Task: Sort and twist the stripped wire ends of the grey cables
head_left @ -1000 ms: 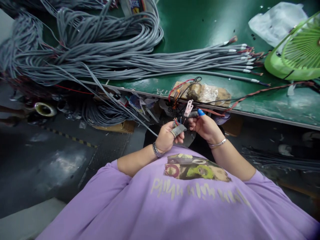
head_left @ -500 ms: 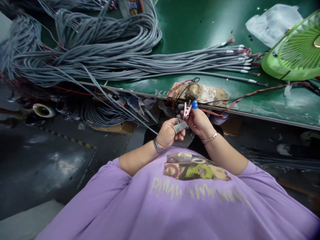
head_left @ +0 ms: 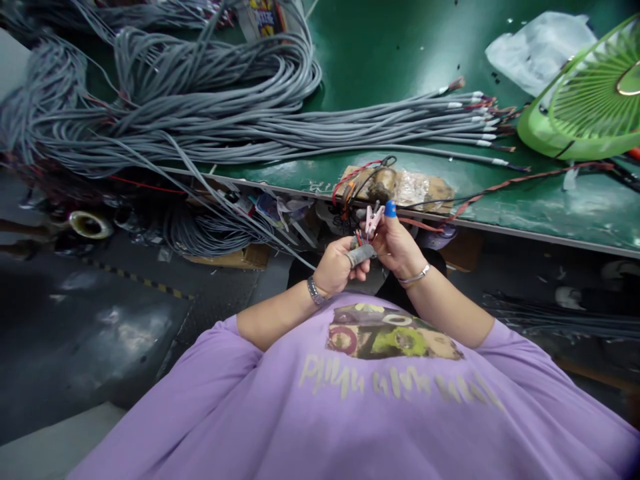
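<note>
From this position: left hand fingers grip a grey cable end, just off the table edge. Right hand fingers curl beside a pink clip; I cannot tell whether they grip it. Coloured wires are already exposed; handling appears unfinished. Grey cables lie on the table.

The end of a thin grey cable is hidden by the person's left hand, the fine coloured wires there are too small to trace, and the green fan is cut off at the right edge.
</note>
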Demonstrator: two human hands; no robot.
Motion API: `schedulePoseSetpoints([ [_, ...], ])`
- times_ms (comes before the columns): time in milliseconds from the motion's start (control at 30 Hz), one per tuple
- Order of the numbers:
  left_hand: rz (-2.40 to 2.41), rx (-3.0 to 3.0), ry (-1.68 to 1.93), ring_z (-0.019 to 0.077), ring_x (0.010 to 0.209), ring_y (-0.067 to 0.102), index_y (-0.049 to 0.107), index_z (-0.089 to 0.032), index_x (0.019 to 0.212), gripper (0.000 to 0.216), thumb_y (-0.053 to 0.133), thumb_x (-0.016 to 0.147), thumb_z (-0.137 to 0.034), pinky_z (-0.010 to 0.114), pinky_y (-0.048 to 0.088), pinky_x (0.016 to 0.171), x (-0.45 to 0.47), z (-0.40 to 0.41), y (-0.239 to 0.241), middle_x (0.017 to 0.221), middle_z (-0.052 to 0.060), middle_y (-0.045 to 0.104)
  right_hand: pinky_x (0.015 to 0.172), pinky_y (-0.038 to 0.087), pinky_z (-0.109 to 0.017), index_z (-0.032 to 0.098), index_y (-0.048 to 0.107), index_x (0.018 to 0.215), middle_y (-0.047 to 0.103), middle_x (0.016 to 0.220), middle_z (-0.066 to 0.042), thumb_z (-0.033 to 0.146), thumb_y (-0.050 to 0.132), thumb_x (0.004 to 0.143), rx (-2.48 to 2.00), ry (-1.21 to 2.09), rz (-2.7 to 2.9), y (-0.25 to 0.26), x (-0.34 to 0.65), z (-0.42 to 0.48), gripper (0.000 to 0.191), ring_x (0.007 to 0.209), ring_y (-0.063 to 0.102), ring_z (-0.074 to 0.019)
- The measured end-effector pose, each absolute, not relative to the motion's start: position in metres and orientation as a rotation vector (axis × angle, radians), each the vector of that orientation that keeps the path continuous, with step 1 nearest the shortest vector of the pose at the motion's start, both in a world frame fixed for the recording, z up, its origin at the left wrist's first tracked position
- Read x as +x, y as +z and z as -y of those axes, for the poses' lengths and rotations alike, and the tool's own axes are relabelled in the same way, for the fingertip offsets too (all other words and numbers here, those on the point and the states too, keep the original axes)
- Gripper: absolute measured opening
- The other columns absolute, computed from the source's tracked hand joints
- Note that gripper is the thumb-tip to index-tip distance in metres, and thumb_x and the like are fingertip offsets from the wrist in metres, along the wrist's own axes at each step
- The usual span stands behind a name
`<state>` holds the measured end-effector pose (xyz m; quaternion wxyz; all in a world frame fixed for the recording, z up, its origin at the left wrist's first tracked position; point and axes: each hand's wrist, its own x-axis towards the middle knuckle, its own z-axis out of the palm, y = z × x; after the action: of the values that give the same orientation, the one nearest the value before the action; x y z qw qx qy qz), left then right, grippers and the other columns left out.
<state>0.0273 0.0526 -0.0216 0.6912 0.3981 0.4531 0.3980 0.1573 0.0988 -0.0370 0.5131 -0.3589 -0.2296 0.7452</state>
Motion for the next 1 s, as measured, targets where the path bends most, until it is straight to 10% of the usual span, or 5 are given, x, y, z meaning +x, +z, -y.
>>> schedulePoseSetpoints([
  [267,-1.013,0.886,0.911,0.0060,0.037,0.052,0.055,-0.016,0.074,0.042,0.077,0.068,-0.052,0.017,0.030,0.035,0.022,-0.037,-0.020,0.054,-0.003,0.062,0.052,0.045,-0.024,0.021,0.061,0.079,0.064,0.071,-0.001,0.086,0.045,0.077,-0.904,1.869,0.663,-0.035,0.168,-0.094,0.067,0.053,0.052,-0.0103],
  [600,-1.030,0.807,1.043,0.0056,0.036,0.051,0.055,-0.017,0.074,0.037,0.077,0.067,-0.046,0.016,0.029,0.035,0.025,-0.043,-0.017,0.053,-0.005,0.060,0.051,0.041,-0.020,0.017,0.064,0.078,0.059,0.068,0.002,0.058,0.080,0.068,-0.843,1.811,0.723,-0.038,0.169,-0.093,0.046,0.055,0.047,-0.0071],
  [1000,-1.071,0.834,1.004,0.0054,0.037,0.051,0.054,-0.017,0.074,0.041,0.076,0.067,-0.051,0.017,0.029,0.036,0.027,-0.051,-0.025,0.054,-0.005,0.060,0.051,0.047,-0.025,0.019,0.061,0.075,0.066,0.069,-0.002,0.079,0.063,0.071,-0.962,1.805,0.596,-0.036,0.161,-0.108,0.060,0.054,0.055,-0.0110],
])
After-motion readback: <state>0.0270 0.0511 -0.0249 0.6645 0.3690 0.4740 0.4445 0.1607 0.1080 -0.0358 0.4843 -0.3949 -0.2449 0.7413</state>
